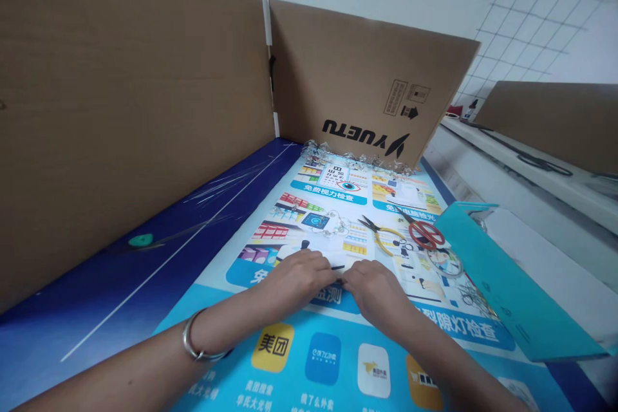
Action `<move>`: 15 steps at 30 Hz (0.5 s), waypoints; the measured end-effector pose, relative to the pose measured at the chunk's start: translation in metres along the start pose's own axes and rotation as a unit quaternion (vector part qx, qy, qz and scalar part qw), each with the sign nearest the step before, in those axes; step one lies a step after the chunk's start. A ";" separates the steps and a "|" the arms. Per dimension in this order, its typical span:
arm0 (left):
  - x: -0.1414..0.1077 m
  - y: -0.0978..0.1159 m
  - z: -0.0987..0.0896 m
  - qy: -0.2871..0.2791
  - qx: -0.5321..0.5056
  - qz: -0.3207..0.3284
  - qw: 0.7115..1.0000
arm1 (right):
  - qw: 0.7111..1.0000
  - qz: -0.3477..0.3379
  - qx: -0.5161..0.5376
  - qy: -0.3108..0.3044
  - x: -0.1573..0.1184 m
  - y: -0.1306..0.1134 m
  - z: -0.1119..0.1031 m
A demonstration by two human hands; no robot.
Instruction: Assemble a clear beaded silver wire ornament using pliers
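Note:
My left hand (306, 275), with a silver bangle on the wrist, is closed in a pinch over the printed poster (284, 315). Close beside it, fingertips almost meeting, my right hand (371, 286) is pinched too. Whatever sits between the fingertips is too small to make out. Beyond the hands lie yellow-handled pliers (379, 232) and red-handled scissors (425, 233). A loop of clear beads (335, 226) rests on the poster just past my left hand.
Tall cardboard panels (357, 71) wall the left and far sides, with clear beaded strands (367, 159) along the far one's foot. To the right are a wire coil (447, 262), tangled wire pieces (476, 299) and a teal box (512, 290). A green object (141, 241) lies left.

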State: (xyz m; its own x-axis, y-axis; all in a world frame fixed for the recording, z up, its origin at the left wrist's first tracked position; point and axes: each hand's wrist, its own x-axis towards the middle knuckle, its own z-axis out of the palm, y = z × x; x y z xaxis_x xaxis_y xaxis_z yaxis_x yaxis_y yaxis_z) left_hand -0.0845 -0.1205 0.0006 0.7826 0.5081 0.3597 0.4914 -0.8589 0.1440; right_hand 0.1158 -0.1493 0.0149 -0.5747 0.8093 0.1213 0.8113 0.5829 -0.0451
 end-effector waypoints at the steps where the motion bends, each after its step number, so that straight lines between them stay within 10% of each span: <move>1: 0.001 0.000 0.000 0.000 0.004 -0.005 1.000 | 1.000 -0.002 0.000 -0.001 0.000 0.001 0.000; 15: 0.004 0.005 -0.007 -0.021 -0.031 -0.042 0.998 | 0.999 -0.008 -0.014 0.037 -0.003 -0.005 0.000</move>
State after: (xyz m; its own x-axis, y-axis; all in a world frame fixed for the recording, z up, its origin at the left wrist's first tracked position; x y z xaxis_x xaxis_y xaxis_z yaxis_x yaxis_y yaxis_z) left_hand -0.0812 -0.1230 0.0092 0.7551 0.5800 0.3057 0.5326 -0.8146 0.2299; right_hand 0.1134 -0.1552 0.0147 -0.5788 0.7917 0.1953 0.8053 0.5926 -0.0157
